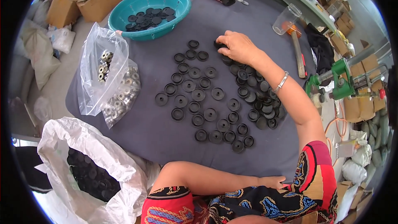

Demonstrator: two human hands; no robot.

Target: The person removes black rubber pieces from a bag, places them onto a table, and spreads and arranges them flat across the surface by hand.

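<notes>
Partly covered black disc (219,46), right fingers (223,39)

Workshop, as listed.
We note: green metal machine (341,85), wooden-handled hammer (297,50), brown cardboard cartons (100,1), black round parts (198,95).

- I see rimmed black discs (189,85) spread out, lying flat, mostly hollow side up.
- To their right, I see similar discs (265,86) heaped, overlapping, variously tilted.

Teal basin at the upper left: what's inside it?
Inside the teal basin, round, flat black pieces lie loosely heaped. Bare wall shows around them; whatever lies beneath the top pieces is covered.
</notes>
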